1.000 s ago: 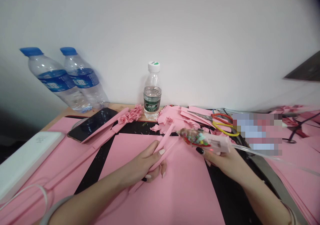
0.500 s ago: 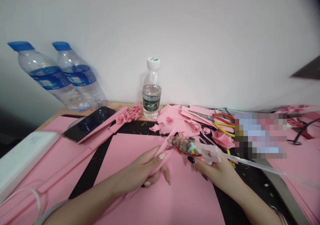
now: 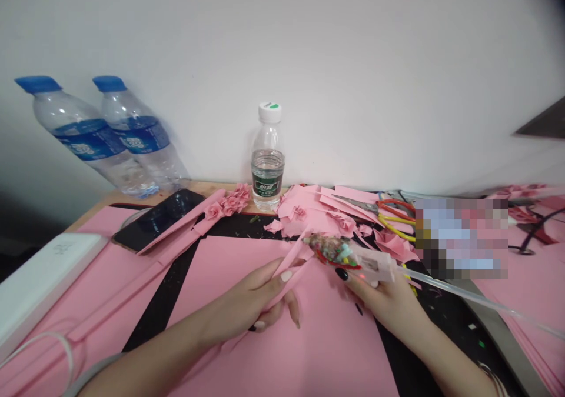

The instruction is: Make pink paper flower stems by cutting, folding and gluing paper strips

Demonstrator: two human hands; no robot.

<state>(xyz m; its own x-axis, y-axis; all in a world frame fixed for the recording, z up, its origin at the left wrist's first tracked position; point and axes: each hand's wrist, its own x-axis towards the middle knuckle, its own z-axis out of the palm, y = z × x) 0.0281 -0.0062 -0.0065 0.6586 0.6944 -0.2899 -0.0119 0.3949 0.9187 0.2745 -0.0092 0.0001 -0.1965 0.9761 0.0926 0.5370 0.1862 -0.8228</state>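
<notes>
My left hand (image 3: pixel 265 300) pinches a narrow folded strip of pink paper (image 3: pixel 296 263), its tip pointing away from me. My right hand (image 3: pixel 388 300) is wrapped round a hot glue gun (image 3: pixel 375 263), whose nozzle end is crusted with multicoloured blobs. A clear glue stick (image 3: pixel 459 291) runs out of its back to the right. The nozzle is close to the strip's upper end; whether they touch I cannot tell. Beneath both hands lies a large pink paper sheet (image 3: pixel 335 350).
Behind the hands stand a small water bottle (image 3: pixel 268 173), pink paper scraps (image 3: pixel 304 209) and scissors (image 3: pixel 395 209). At left are two large bottles (image 3: pixel 88 138), a phone (image 3: pixel 159 217), paper roses (image 3: pixel 227 203) and a white power bank (image 3: pixel 57 285). A blurred patch covers things at right.
My right hand has shifted slightly right with the glue gun, drawing its nozzle a little away from the strip. My left hand keeps its hold in the same place.
</notes>
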